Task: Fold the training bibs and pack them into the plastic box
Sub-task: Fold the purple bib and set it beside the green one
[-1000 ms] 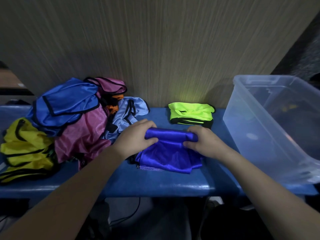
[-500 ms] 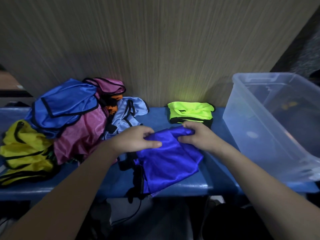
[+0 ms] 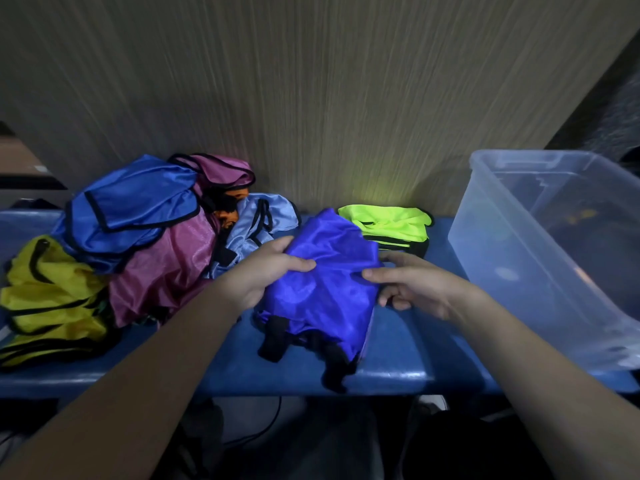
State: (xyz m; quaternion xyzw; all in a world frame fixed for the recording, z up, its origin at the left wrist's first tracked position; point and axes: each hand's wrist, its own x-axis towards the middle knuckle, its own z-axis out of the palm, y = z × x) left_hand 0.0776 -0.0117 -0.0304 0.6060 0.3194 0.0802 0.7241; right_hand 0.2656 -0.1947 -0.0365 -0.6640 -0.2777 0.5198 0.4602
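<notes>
Blue bench [image 3: 242, 368], crumpled satiny bib [image 3: 325, 289]

Perhaps seven bibs [image 3: 322, 282], one plastic box [image 3: 540, 258], two hands [image 3: 266, 271].

A beige wall panel [image 3: 311, 98] with fine vertical grain is rising straight behind the far edge of the glossy blue surface [image 3: 398, 344]. A yellow-green glow is tinting the panel's lower part. At the right corner, a dark strip is slanting beside the panel. Below the near edge, a black cable [image 3: 263, 431] is looping across the dim grey floor [image 3: 311, 452].
</notes>
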